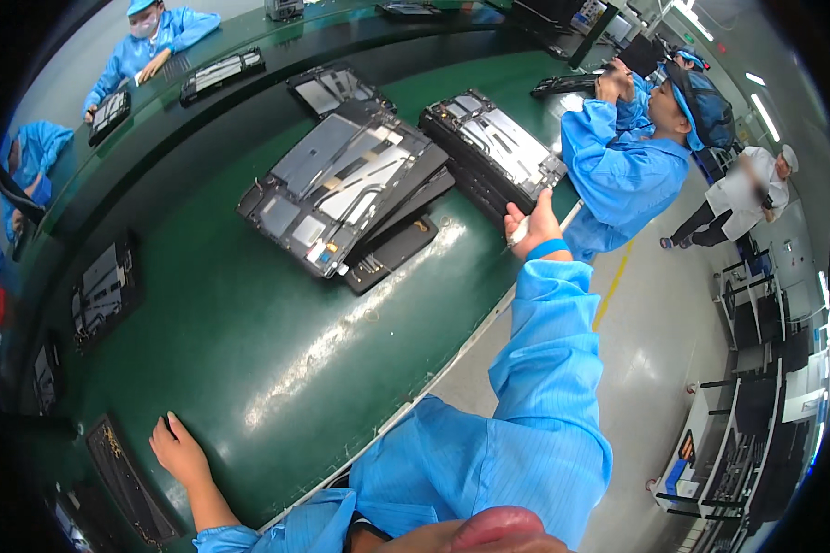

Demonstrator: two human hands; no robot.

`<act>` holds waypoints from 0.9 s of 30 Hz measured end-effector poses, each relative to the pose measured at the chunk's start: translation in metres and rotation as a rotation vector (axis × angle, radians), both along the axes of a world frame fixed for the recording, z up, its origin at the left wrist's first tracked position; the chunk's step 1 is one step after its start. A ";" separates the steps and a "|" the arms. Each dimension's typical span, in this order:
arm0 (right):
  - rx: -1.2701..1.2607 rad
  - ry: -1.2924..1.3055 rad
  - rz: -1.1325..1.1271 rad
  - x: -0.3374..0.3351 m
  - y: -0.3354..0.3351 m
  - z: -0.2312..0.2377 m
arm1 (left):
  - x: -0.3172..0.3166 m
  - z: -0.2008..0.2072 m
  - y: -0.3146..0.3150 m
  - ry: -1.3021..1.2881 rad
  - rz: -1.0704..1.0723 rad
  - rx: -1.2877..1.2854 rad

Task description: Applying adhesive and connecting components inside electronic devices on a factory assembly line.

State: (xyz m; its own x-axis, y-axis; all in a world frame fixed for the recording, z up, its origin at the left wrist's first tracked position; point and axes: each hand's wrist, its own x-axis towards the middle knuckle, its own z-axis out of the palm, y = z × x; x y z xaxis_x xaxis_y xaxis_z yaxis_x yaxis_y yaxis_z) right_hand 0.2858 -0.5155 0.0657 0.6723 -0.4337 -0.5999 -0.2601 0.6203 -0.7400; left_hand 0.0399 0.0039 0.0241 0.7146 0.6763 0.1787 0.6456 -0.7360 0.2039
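My right hand [537, 229], with a blue wristband [546, 249] and a white covering on one finger, holds the near corner of a stack of opened tablets [493, 143]. Its fingertips touch the edge, and some fingers are partly hidden. Flat panels and circuitry show in the top tablet. To the left lies another pile of opened tablets [341, 180], stacked askew, with a dark tablet shell [392, 256] sticking out underneath. My left hand [180, 449] rests on the green tabletop [249, 341], open and holding nothing, beside a long dark shell [129, 479].
Opened tablets [103, 290] lie along the left side, and more sit on a dark raised strip [221, 76] at the back. A co-worker in blue [622, 157] works close on the right. Shelving carts [729, 452] stand across the aisle.
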 end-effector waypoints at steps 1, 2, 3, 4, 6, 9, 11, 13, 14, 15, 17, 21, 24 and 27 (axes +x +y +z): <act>0.021 -0.023 -0.014 0.005 -0.003 0.000 | 0.003 -0.002 -0.001 0.017 0.014 -0.013; 0.009 -0.016 -0.014 0.007 -0.008 -0.003 | 0.004 0.000 -0.004 0.020 0.000 -0.005; -0.004 -0.009 -0.019 0.009 -0.016 -0.006 | 0.007 0.000 -0.007 0.025 0.014 -0.005; 0.045 -0.033 -0.053 0.014 -0.024 -0.010 | 0.010 0.000 -0.011 0.031 0.024 -0.006; 0.111 -0.098 -0.096 0.026 -0.014 -0.011 | 0.004 0.007 -0.010 0.050 0.041 -0.003; -0.002 -0.058 -0.158 0.024 0.026 0.020 | 0.003 0.009 -0.010 0.065 0.056 -0.009; 0.023 -0.092 -0.148 0.023 0.025 0.027 | 0.005 0.009 -0.011 0.054 0.076 -0.010; 0.049 -0.130 -0.116 0.023 0.024 0.030 | 0.007 0.009 -0.010 0.056 0.045 -0.020; 0.075 -0.197 -0.151 0.023 0.022 0.028 | 0.007 0.007 -0.008 0.059 0.029 -0.031; 0.108 -0.257 -0.171 0.025 0.026 0.029 | 0.004 0.006 -0.006 0.056 0.068 -0.033; 0.070 -0.401 -0.241 0.030 0.031 0.043 | 0.003 0.001 -0.003 0.002 0.002 0.005; -0.113 -0.489 -0.084 0.009 0.077 0.102 | -0.005 -0.005 0.002 -0.045 0.043 0.079; -0.418 -0.627 0.054 -0.015 0.069 0.146 | 0.009 -0.003 0.007 -0.115 -0.063 0.132; -0.449 -0.723 0.259 -0.021 0.111 0.166 | 0.009 -0.001 0.005 -0.103 -0.018 0.109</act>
